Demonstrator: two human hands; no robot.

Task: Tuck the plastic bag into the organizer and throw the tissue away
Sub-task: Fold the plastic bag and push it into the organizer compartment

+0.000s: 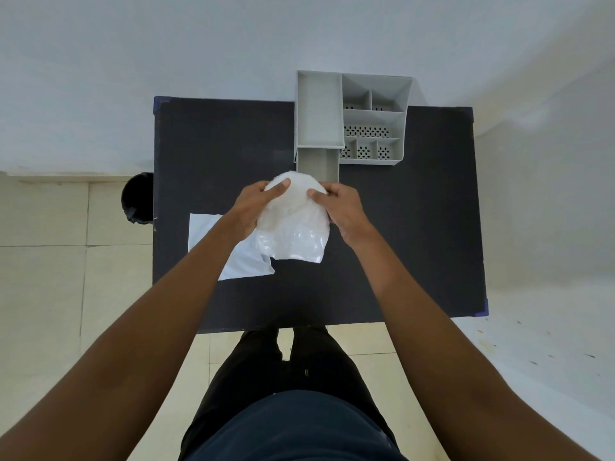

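Note:
A translucent white plastic bag [293,224] is bunched into a rounded lump above the middle of the dark table. My left hand [254,207] grips its left side with the thumb on top. On the bag's right side my right hand [342,209] holds it the same way. The bag's top edge sits just in front of the grey organizer [319,111], right at the mouth of its pulled-out drawer [317,166]. A flat white tissue [239,257] lies on the table under my left forearm, partly hidden by it and by the bag.
The dark table [399,244] stands against a white wall. A black bin [138,197] with a liner sits on the floor at the table's left edge. The organizer's right half has several small perforated compartments [366,131]. My legs are at the table's near edge.

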